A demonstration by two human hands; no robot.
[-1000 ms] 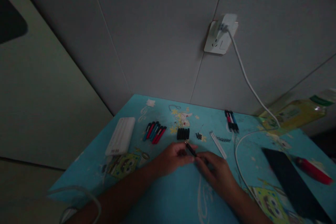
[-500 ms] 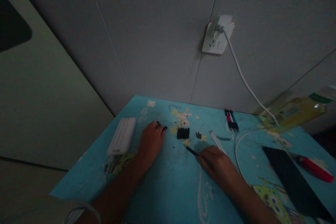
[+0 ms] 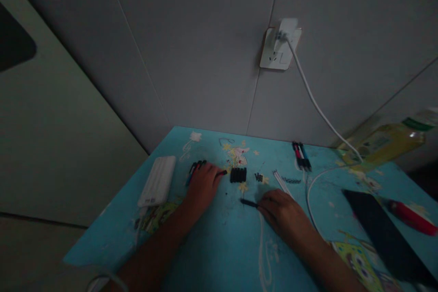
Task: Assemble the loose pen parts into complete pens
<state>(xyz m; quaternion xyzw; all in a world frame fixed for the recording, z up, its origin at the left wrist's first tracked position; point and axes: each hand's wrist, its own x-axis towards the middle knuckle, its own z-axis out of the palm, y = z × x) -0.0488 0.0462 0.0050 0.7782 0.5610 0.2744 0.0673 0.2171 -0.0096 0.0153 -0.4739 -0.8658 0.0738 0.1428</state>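
My left hand [image 3: 204,188] is closed around a short dark pen part with a reddish tint [image 3: 222,173], whose end pokes out past the fingertips. Just left of it lie several assembled-looking pens [image 3: 195,169]. My right hand [image 3: 279,210] pinches a black pen barrel [image 3: 249,202] low over the table, its free end pointing left. Between and beyond the hands sits a row of black pen grips [image 3: 238,174]. Small black pieces [image 3: 259,177], slim white refills [image 3: 281,180] and a cluster of dark springs [image 3: 291,181] lie to the right of that row.
A white power bank [image 3: 158,181] lies at the left of the blue patterned table [image 3: 219,255]. Several pens [image 3: 301,156] rest near the wall. On the right are a bottle of yellow liquid [image 3: 386,143], a dark flat strip [image 3: 383,232], a red-handled tool [image 3: 414,219] and a white cable [image 3: 315,100].
My left hand has moved right, away from the pens at its left, with a pen part in its fingers. The black barrel in my right hand has tilted flatter and dropped slightly.
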